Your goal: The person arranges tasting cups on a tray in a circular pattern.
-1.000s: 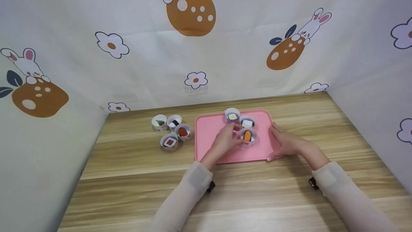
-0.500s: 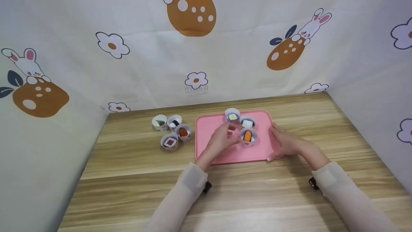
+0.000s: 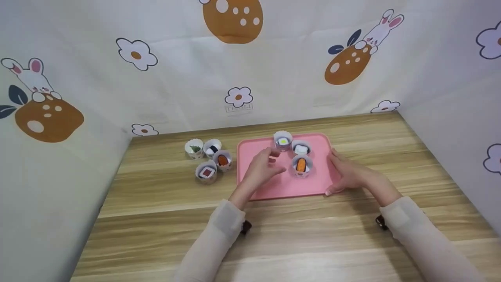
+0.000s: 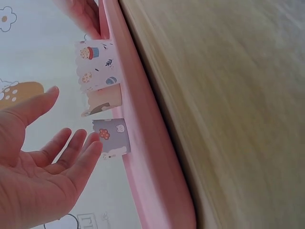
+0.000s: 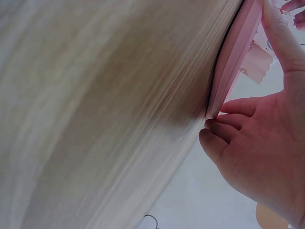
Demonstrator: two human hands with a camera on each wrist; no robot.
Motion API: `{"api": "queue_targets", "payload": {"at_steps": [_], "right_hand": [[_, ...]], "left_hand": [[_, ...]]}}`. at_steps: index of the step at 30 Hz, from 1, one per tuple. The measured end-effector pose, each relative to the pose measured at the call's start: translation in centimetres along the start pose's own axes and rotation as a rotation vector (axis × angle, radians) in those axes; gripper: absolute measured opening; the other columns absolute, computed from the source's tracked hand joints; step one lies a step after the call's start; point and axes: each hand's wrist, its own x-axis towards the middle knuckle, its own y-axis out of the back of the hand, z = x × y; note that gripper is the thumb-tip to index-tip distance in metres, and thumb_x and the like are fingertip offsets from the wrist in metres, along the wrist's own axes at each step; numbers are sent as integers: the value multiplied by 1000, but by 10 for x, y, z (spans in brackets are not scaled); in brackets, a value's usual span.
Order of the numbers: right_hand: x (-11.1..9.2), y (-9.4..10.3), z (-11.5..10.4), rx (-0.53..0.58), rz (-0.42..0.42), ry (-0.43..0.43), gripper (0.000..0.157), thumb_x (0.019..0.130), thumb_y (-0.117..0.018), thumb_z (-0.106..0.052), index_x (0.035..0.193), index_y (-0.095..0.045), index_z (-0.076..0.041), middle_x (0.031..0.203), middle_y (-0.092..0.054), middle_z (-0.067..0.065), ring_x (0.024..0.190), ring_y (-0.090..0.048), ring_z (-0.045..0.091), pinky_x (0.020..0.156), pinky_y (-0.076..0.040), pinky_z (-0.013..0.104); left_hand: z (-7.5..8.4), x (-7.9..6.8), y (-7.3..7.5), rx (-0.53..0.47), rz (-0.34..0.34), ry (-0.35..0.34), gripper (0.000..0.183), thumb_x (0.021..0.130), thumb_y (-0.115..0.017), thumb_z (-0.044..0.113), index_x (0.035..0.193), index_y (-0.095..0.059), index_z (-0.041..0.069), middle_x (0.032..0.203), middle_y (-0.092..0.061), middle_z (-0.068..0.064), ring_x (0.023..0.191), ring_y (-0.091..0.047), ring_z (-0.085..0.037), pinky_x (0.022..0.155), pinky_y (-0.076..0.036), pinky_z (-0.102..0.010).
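My left hand (image 3: pixel 259 169), fingers spread and loosely bent, hovers over the pink tray (image 3: pixel 250 152) with nothing in its grasp. Just right of its fingertips stands a paper cup (image 3: pixel 302 173) holding an orange-topped toy sushi (image 3: pixel 301 165). Behind that cup are one with a white sushi piece (image 3: pixel 301 150) and one with a yellow-centred roll (image 3: pixel 283 141). In the left wrist view the palm (image 4: pixel 43 191) shows beside the patterned cups (image 4: pixel 97 64). My right hand (image 3: pixel 350 172) rests against the tray's right side, thumb at the near corner, fingers along the rim.
Left of the tray, several more paper cups (image 3: pixel 206 179) cluster on the wooden table (image 3: pixel 164 219). They hold a dark-red-centred roll (image 3: pixel 206 172), a red-topped sushi (image 3: pixel 222 160), a black-banded white piece and a green-topped one. A patterned curtain (image 3: pixel 289 70) hangs behind the table.
My left hand has let go of the cup with the orange-topped sushi and drawn back leftward over the tray. The cup stays in place. My right hand has not moved.
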Motion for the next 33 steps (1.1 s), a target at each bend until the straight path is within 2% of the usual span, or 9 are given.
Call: {"api": "queue_targets", "payload": {"at_steps": [6, 12, 26, 33], "right_hand": [[0, 0, 0, -6, 0, -1, 133, 70, -83, -58, 155, -8, 10, 163, 1, 32, 148, -12, 53, 121, -19, 61], [0, 1, -1, 6, -6, -17, 135, 68, -83, -61, 156, -7, 8, 164, 3, 31, 148, -12, 53, 121, -19, 61], [1, 0, 0, -9, 4, 0, 135, 68, -84, -59, 155, -8, 11, 163, 1, 32, 149, -13, 52, 121, -20, 60], [2, 0, -1, 0, 3, 2, 134, 69, -84, -58, 154, -9, 11, 163, 0, 33, 149, -12, 53, 121, -19, 60]], "left_hand": [[-4, -3, 8, 5, 27, -24, 48, 86, -77, 15, 129, -57, 7, 133, -61, -9, 123, -60, -26, 104, -52, -38], [-6, -5, 16, 3, 57, -17, 47, 86, -77, 15, 129, -58, 8, 133, -62, -10, 123, -60, -27, 104, -52, -40], [-14, -10, 38, -81, 117, -57, 47, 87, -76, 13, 129, -57, 3, 133, -61, -16, 124, -59, -31, 108, -49, -43], [-18, -14, 49, -90, 146, -29, 48, 88, -76, 15, 131, -55, 7, 133, -60, -12, 126, -58, -29, 109, -49, -41]]}}
